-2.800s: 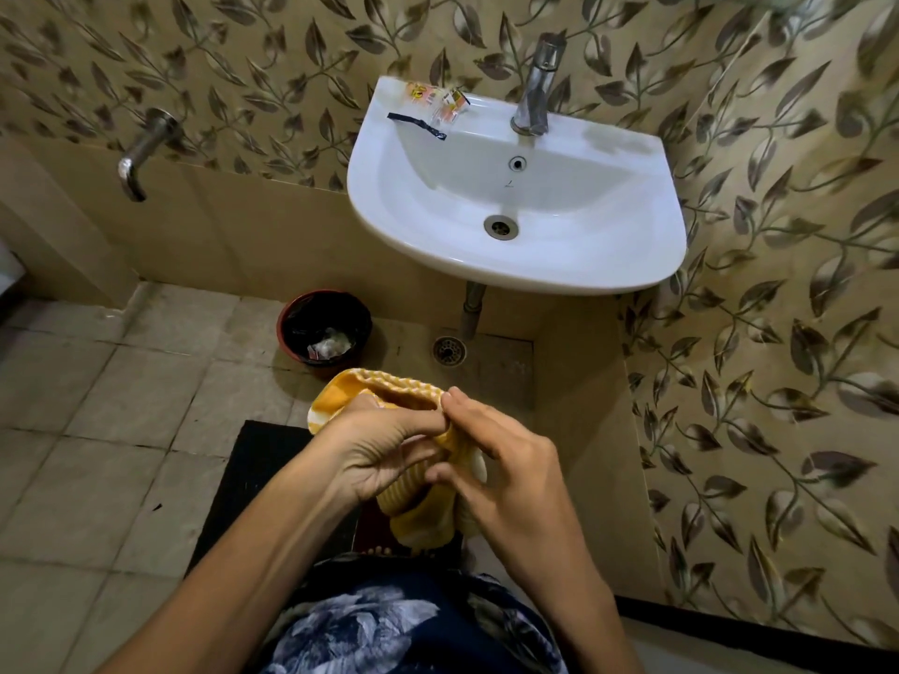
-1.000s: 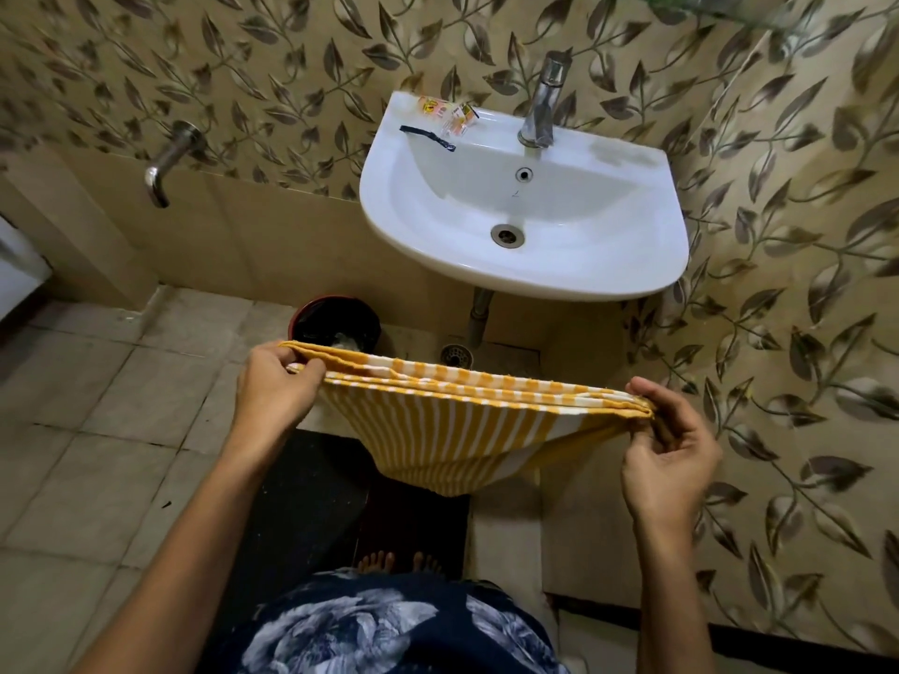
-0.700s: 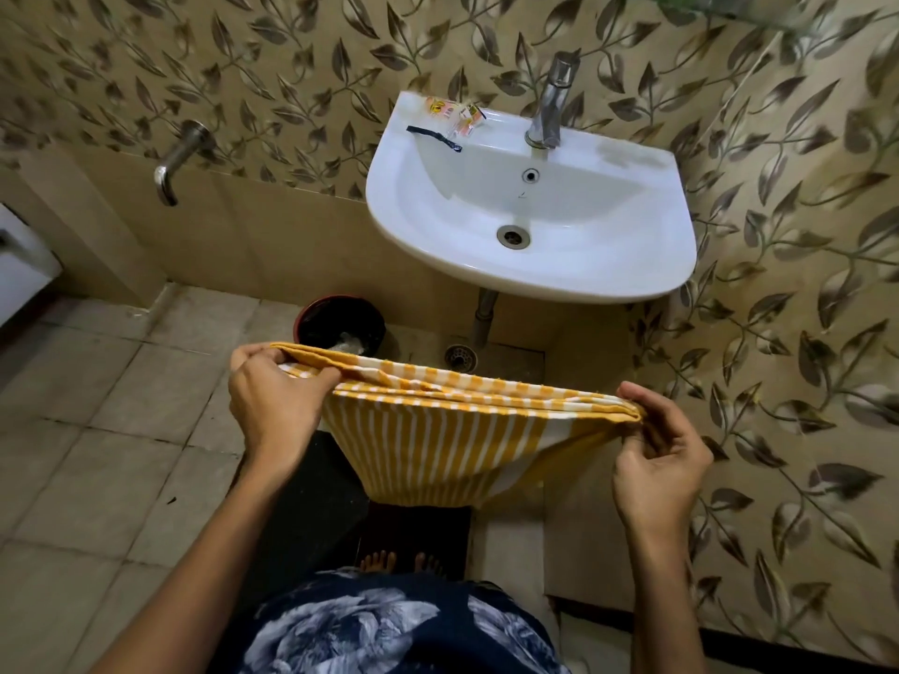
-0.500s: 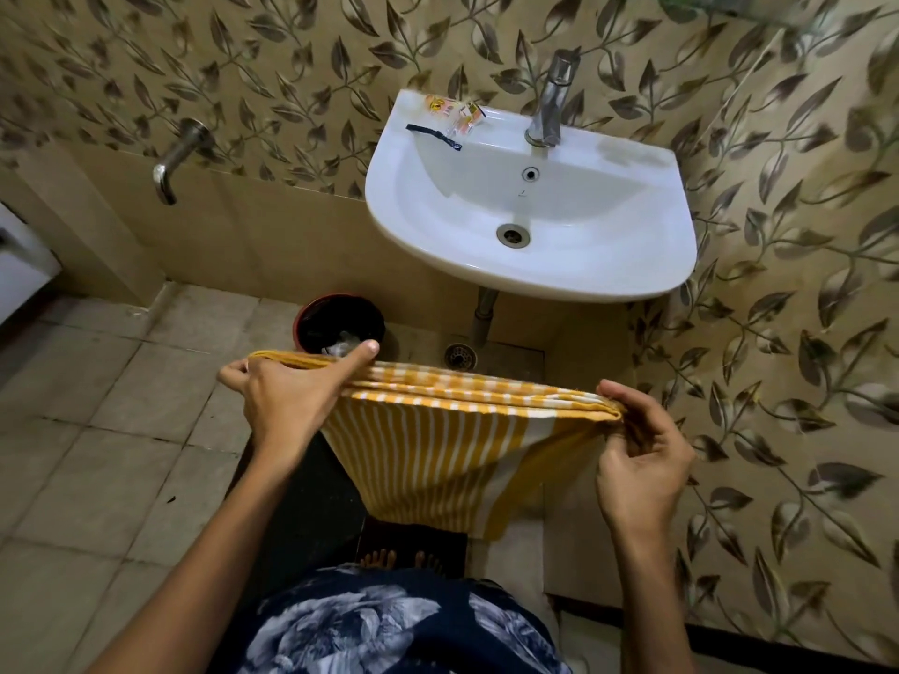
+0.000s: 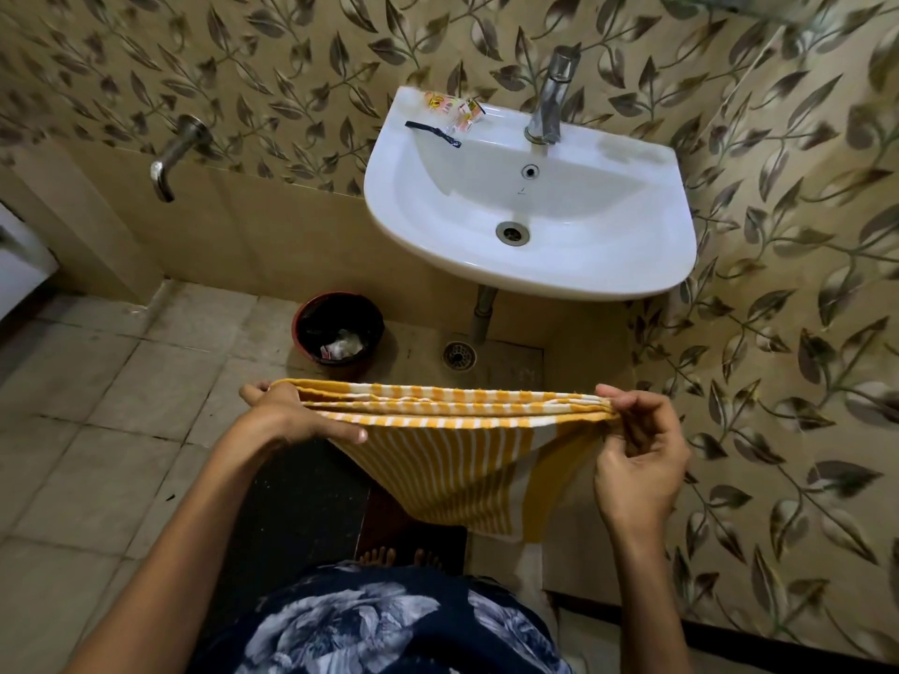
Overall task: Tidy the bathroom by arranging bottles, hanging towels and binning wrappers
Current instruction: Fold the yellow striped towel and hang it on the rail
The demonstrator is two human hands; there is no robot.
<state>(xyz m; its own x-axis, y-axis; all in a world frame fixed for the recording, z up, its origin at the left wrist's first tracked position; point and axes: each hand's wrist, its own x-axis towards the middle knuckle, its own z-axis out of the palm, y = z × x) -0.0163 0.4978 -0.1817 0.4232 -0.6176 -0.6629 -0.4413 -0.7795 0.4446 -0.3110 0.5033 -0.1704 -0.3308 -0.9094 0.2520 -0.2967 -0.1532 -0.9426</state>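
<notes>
Below the sink (image 5: 525, 279), my left hand (image 5: 292, 420) and right hand (image 5: 637, 459) pinch the striped towel (image 5: 452, 459), not hung yet; wrappers (image 5: 455, 109) wait unbinned.

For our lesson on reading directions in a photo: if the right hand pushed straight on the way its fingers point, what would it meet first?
The right hand points up-left along the striped towel it already pinches; beyond that, probably the floor drain, though depth is unclear.

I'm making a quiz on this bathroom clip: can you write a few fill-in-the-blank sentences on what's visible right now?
1. Both hands hold a towel striped white and ____.
2. The wrappers lie on the rim of the ____, left of the tap.
3. The bin stands on the ____.
4. The left hand grips the towel's ____ end.

Missing words: yellow; sink; floor; left
</notes>
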